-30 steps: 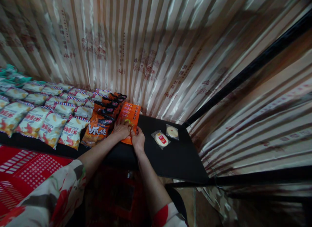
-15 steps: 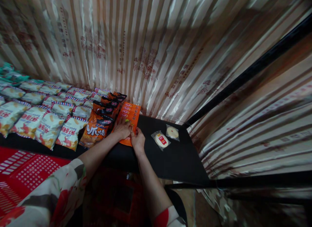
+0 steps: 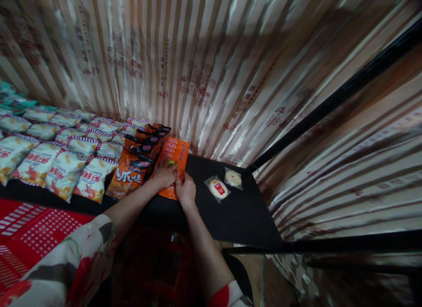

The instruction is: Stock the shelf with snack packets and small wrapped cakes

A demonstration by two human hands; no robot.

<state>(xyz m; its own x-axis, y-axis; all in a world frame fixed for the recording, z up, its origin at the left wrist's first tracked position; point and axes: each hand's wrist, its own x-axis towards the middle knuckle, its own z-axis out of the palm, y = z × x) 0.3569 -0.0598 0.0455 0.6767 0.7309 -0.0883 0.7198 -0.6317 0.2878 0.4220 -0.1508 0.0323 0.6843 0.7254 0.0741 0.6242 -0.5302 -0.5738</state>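
Flat orange snack packets [image 3: 180,154] overlap in a row on the black table [image 3: 234,219], their repeated logos showing at the far end. My left hand [image 3: 165,175] lies over the near left part of them, fingers stretched out and pressing down. At their near right edge, my right hand [image 3: 185,191] is closed, thumb and curled fingers pinching the front packet. The hands almost touch, and they cover part of the packets. Left of them stands a row of orange-and-black snack bags [image 3: 127,175], one behind another.
White snack bags [image 3: 95,179] fill the table's left side in rows, with green bags [image 3: 16,101] beyond. Two round, clear-wrapped items [image 3: 217,189] lie to the right. A red basket [image 3: 42,232] is at lower left. Behind are a striped curtain [image 3: 198,47] and a black pole [image 3: 329,100].
The orange packets and both hands have shifted very slightly toward me. The hold looks the same throughout. My view has turned a little, so the white bags sit slightly further left.
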